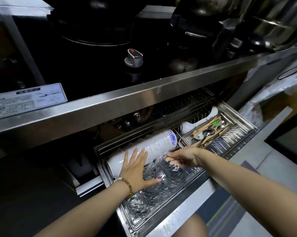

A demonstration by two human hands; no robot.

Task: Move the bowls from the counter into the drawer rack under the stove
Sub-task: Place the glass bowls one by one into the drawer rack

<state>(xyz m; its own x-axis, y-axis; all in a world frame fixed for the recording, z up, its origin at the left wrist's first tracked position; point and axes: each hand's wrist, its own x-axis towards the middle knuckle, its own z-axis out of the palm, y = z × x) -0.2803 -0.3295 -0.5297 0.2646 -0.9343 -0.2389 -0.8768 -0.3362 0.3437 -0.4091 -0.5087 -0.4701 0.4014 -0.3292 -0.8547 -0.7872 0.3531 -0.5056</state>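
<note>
The steel drawer rack [182,213] is pulled out under the stove. A row of white bowls [154,145] lies on its side along the rack's back, the end one painted blue. Clear cut-glass bowls [163,183] stand in front of them. My left hand [135,170], with a bead bracelet at the wrist, lies flat with fingers spread against the white bowls and the glass bowls. My right hand [182,157] pinches the rim of the top glass bowl [174,171] from the right.
A cutlery tray [212,130] with chopsticks and spoons fills the drawer's right part, a white ladle beside it. Above are the stove's steel front edge [127,103], a knob [133,57] and dark pots. A white plastic bag [270,93] hangs at right.
</note>
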